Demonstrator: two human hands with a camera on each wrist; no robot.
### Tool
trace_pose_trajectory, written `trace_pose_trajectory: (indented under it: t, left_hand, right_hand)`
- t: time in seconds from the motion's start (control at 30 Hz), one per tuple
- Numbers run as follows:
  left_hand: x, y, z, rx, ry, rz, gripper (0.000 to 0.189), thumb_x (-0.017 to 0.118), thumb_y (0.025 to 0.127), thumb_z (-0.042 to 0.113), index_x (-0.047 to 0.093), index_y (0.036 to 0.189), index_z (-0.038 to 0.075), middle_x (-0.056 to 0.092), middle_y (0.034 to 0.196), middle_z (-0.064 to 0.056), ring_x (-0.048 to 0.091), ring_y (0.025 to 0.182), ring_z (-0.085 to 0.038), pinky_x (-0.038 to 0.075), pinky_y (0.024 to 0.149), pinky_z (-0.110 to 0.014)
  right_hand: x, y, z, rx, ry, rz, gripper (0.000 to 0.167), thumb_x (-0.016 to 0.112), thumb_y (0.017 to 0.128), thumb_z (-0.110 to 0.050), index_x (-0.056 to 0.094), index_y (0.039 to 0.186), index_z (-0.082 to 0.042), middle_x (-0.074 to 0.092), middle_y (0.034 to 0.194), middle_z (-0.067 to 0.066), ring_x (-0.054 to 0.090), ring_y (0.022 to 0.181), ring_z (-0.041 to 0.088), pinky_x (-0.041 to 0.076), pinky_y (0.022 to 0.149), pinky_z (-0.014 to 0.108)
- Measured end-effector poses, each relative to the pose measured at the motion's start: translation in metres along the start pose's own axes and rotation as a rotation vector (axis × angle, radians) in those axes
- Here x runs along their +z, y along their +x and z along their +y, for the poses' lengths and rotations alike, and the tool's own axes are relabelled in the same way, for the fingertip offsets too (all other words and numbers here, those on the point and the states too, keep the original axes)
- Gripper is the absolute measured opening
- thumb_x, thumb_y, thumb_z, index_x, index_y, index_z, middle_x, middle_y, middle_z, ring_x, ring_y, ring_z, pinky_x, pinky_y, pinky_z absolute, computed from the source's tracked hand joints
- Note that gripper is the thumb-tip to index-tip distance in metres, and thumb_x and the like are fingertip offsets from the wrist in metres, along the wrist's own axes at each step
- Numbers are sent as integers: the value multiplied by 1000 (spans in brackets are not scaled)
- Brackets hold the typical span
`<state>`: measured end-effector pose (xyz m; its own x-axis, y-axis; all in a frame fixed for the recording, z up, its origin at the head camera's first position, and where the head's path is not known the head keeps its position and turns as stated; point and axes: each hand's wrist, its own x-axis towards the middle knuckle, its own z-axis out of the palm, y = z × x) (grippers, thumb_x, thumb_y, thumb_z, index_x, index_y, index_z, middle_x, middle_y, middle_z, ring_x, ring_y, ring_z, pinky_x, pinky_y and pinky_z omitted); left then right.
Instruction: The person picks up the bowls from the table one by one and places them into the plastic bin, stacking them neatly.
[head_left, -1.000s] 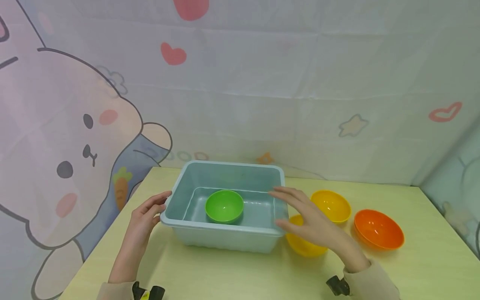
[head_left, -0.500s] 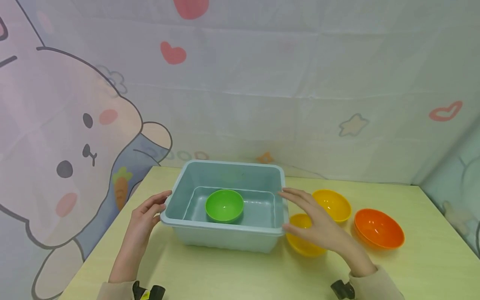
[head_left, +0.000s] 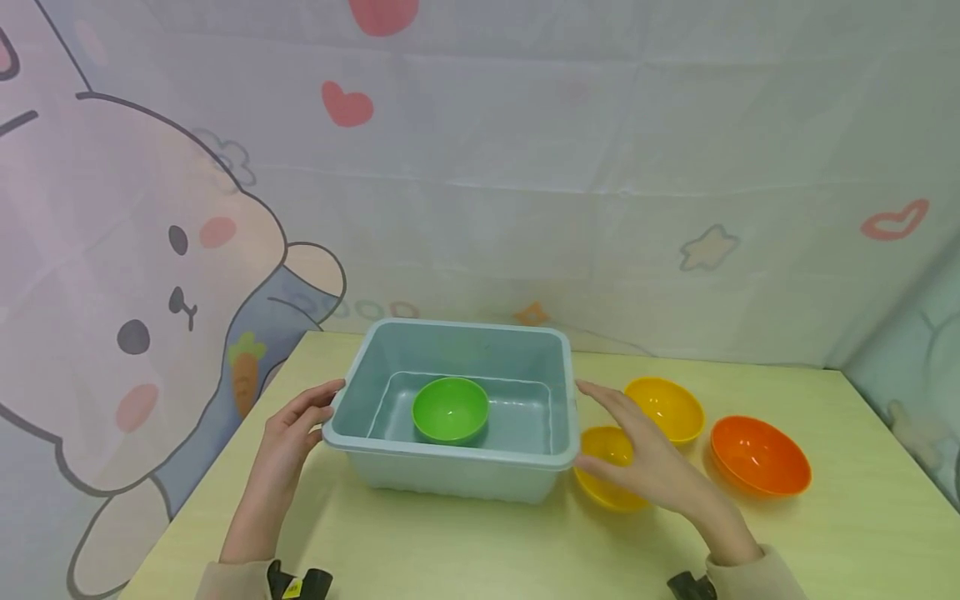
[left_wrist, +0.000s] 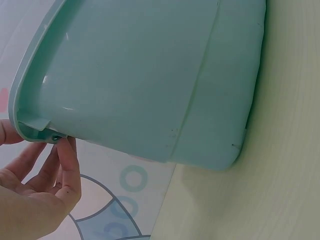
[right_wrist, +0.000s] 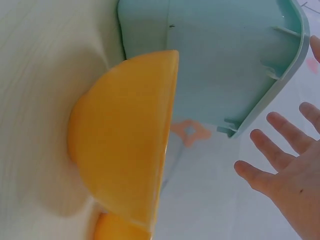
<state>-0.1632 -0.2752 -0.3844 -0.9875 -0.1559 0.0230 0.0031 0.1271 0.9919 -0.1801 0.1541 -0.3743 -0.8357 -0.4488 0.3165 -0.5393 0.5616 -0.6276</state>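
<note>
A pale blue-green plastic basin (head_left: 450, 477) stands upright on the table with a green bowl (head_left: 450, 412) inside. My left hand (head_left: 288, 429) holds the basin's left rim; in the left wrist view its curled fingers (left_wrist: 70, 170) reach under the rim. To the right of the basin, my right hand (head_left: 648, 458) hovers with spread fingers, holding nothing. Below that hand sits a yellow bowl (head_left: 609, 446), partly hidden by it. In the right wrist view, the right fingers (right_wrist: 272, 150) stand apart from both the basin's rim and the yellow bowl (right_wrist: 125, 135).
A second yellow bowl (head_left: 666, 408) stands behind the right hand, and an orange bowl (head_left: 759, 457) lies further right on the pale table (head_left: 465, 550). A printed cloth with a cartoon rabbit (head_left: 150, 275) hangs behind the table.
My right hand has moved right, from over the basin's right rim to just outside it. The left hand and the bowls have stayed in place.
</note>
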Motion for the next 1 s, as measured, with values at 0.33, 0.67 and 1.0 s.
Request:
trace_pose_trajectory:
  t: [0.33,0.67,1.0]
  left_hand:
    - [0,1,0,-5,4,3,40,49,100,21,52,138,11,56,120,19,52,110,0,48,86,-18]
    - [0,-1,1,-8,11,7,40,49,100,21,52,138,11,55,120,19,52,110,1,47,86,-17]
    - [0,-1,2,-14,10,2,40,48,100,21,52,138,11,55,120,18,52,110,1,47,87,-17]
  right_hand:
    - [3,-12,13,45,8,-3,87,75,82,-33,22,152,-36,38,152,3,34,139,34,30,103,70]
    - [10,-20,23,77,-2,-25,79,75,81,-39,33,148,-34,37,152,3,33,139,35,29,104,69]
    - [15,-25,31,120,-57,-46,76,74,80,-44,38,146,-30,35,153,7,29,141,39,30,101,72]
